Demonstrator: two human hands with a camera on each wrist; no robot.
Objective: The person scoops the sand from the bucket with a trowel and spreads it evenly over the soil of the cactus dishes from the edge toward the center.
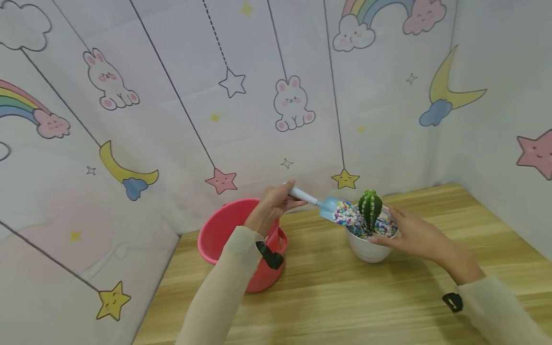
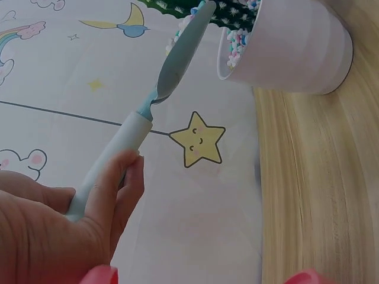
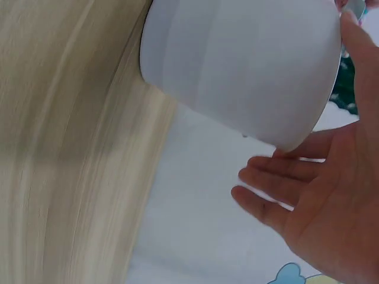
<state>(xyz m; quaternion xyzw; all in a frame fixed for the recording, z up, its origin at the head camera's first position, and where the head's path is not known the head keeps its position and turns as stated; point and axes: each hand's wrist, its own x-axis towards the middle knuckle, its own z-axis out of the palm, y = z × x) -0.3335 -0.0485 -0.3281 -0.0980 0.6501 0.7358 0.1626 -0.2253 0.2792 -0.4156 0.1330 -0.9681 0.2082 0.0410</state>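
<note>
My left hand (image 1: 276, 201) grips the pale handle of a small blue shovel (image 1: 328, 208). Multicoloured beads (image 1: 343, 213) lie on its blade, which reaches over the left rim of a white ribbed pot (image 1: 372, 250). A green cactus (image 1: 370, 211) stands upright in the pot, with similar beads around its base. My right hand (image 1: 416, 237) holds the pot at its right side, thumb near the front rim and index finger at the back. In the right wrist view, the other fingers (image 3: 278, 186) stretch out past the pot (image 3: 237, 65).
A pink-red bucket (image 1: 263, 278) with a side handle stands on the wooden table (image 1: 327, 292) under my left forearm. Behind and beside the table hangs a white backdrop (image 1: 258, 139) printed with rabbits, stars and moons. Each wrist wears a black strap (image 1: 270, 255).
</note>
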